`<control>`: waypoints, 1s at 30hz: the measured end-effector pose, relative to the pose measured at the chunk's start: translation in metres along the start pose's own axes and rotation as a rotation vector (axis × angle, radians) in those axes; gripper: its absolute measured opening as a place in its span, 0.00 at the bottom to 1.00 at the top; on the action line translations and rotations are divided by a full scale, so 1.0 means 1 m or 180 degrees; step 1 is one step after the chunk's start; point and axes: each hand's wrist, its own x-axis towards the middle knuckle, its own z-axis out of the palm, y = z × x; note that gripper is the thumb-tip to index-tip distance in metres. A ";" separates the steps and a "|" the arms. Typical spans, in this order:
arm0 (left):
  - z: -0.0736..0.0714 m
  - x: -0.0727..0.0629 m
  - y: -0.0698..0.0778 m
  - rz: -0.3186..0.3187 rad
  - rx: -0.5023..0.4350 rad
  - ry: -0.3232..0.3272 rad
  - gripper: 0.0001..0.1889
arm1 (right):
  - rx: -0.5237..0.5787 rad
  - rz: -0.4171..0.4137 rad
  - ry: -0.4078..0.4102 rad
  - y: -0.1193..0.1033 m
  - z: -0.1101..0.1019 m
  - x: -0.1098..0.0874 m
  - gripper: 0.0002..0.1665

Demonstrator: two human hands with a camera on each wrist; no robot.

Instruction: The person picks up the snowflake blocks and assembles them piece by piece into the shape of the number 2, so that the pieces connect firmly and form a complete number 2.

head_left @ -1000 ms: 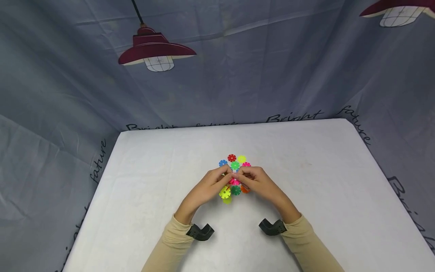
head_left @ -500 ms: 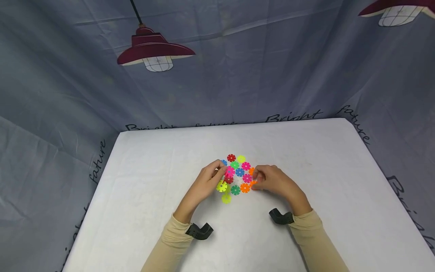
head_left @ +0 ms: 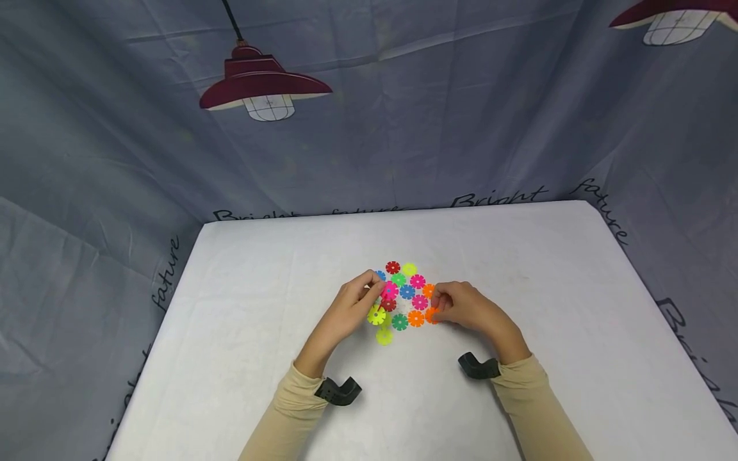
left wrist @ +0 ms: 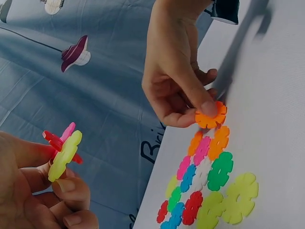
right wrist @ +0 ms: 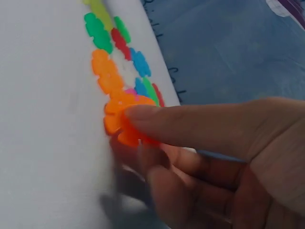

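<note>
My left hand (head_left: 349, 307) pinches a small cluster of joined notched plastic discs (left wrist: 66, 155), yellow, red and pink, held up over the left side of a group of loose discs. At the right side of that group, the thumb and fingers of my right hand (head_left: 468, 307) grip an orange notched disc (right wrist: 128, 119). Below that disc, in the left wrist view, lie another orange disc (left wrist: 219, 142) and a dark green disc (left wrist: 220, 171). A yellow disc (head_left: 384, 336) lies nearest the front. My left fingers partly cover a blue disc (head_left: 380, 276).
More flat discs lie close together between the hands, among them a red disc (head_left: 393, 267), a blue disc (head_left: 407, 292) and a whitish one (left wrist: 202, 172). The white table (head_left: 259, 275) ends at a grey-blue curtain (head_left: 392, 141) behind and at both sides.
My hands were together over the discs; the right has moved away to the right and now grips an orange disc. The left has shifted slightly left, still holding the joined discs.
</note>
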 end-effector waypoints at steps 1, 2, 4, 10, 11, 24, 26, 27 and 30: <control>0.000 0.000 0.000 0.0005 -0.0001 0.0000 0.13 | 0.0068 -0.0043 -0.0020 0.000 0.000 0.000 0.10; 0.000 0.000 0.000 0.0011 -0.0001 -0.0003 0.13 | 0.0142 -0.0076 -0.0019 -0.001 -0.001 -0.001 0.10; 0.000 0.000 0.000 0.0027 -0.0007 -0.0010 0.13 | 0.0349 -0.0145 0.0028 -0.004 -0.002 -0.002 0.09; 0.001 -0.001 0.000 0.0056 0.0010 -0.0072 0.12 | 0.1122 -0.0624 0.0409 -0.021 -0.002 -0.007 0.08; 0.001 -0.001 0.000 0.0058 0.0015 -0.0081 0.12 | 0.1212 -0.0716 0.0450 -0.025 -0.002 -0.007 0.08; 0.000 -0.002 0.000 0.0054 -0.0004 -0.0183 0.13 | 0.1059 -0.1179 0.1037 -0.044 0.007 -0.009 0.10; 0.000 -0.002 0.001 0.0046 -0.0007 -0.0215 0.13 | 0.0975 -0.1263 0.1109 -0.045 0.008 -0.010 0.10; 0.000 -0.003 0.001 0.0037 -0.0011 -0.0237 0.13 | 0.0922 -0.1321 0.1151 -0.045 0.009 -0.010 0.11; 0.001 -0.003 0.002 0.0036 -0.0035 -0.0303 0.15 | 0.0695 -0.1495 0.1321 -0.046 0.010 -0.010 0.12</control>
